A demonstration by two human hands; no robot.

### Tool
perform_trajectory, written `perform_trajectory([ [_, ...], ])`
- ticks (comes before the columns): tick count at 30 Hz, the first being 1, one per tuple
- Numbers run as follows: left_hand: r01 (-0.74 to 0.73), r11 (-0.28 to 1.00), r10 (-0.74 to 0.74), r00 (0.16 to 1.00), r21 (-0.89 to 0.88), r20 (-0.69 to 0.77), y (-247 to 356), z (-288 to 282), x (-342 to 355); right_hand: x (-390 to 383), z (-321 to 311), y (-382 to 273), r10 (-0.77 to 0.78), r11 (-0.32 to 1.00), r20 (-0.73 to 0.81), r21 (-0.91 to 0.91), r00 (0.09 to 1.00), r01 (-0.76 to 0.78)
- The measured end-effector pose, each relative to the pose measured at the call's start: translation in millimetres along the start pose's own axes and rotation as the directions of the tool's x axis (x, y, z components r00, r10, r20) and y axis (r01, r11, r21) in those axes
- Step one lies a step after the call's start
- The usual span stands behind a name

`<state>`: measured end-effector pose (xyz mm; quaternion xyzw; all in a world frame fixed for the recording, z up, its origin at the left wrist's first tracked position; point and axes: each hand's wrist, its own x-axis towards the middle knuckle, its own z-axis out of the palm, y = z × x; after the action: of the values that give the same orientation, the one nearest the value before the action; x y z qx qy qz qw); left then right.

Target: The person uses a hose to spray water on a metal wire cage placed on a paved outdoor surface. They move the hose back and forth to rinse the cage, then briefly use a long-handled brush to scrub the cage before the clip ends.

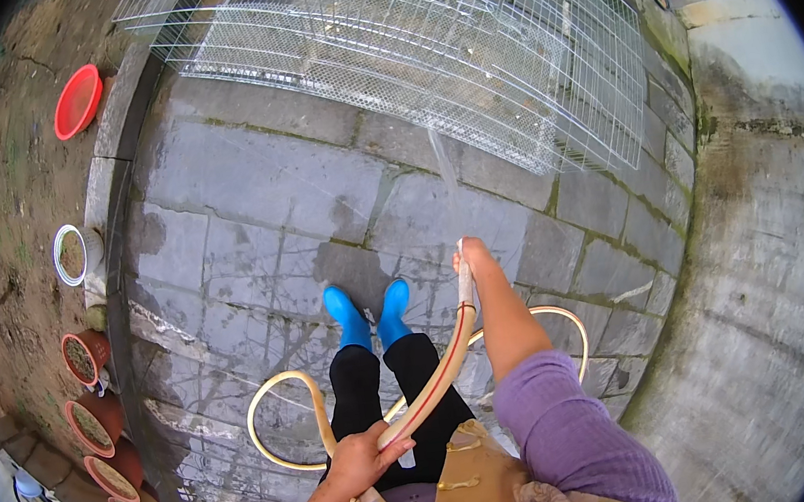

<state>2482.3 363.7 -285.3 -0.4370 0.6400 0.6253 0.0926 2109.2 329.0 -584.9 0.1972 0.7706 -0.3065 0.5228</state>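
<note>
Spreading across the whole view is wet stone paving (243,180), dark with water, and leaning over its far end stands a big wire mesh cage (456,34). Down the left runs a dirt strip with a red basin (76,100) and a row of clay pots (86,390). Centre frame, blue rubber boots (370,313) planted on the slabs. Now the hose (437,372): cream with a red stripe, looping on the ground behind the boots and rising between both hands. Right hand (471,260) is clenched round the nozzle end, arm stretched, a thin jet arcing toward the cage. Left hand (357,457) is closed round the hose lower down, near the waist. Risks, as I judge them: those slick slabs could take a boot out, and the loop lying by the feet could snag an ankle.
</note>
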Motion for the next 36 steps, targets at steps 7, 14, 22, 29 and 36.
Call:
perform_trajectory([
  [7, 0.032, 0.999, -0.033, 0.999, 0.006, 0.012, 29.8, -32.4, -2.2, -29.5, -50.9, 15.3, 0.045, 0.982, -0.182, 0.188, 0.982, -0.010],
  [14, -0.001, 0.985, -0.027, 0.986, 0.172, 0.164, 92.5, -36.2, -9.7, -70.4, -106.9, -1.7, 0.054, 0.956, -0.191, 0.295, 0.980, 0.005],
  [22, 0.032, 0.988, -0.063, 0.975, 0.150, 0.211, 159.0, -13.0, 20.2, -50.1, -134.1, -47.1, 0.086, 0.960, -0.083, 0.275, 0.993, -0.060],
  [29, 0.151, 0.974, -0.189, 0.951, 0.168, 0.245, 229.9, 9.6, 69.1, -15.0, -165.6, -78.9, 0.231, 0.913, -0.058, 0.359, 0.971, -0.196],
  [36, 0.164, 0.980, -0.183, 0.962, 0.109, 0.201, 284.7, 42.9, 113.0, 11.8, -206.2, -139.2, 0.281, 0.859, -0.035, 0.455, 0.959, -0.235],
])
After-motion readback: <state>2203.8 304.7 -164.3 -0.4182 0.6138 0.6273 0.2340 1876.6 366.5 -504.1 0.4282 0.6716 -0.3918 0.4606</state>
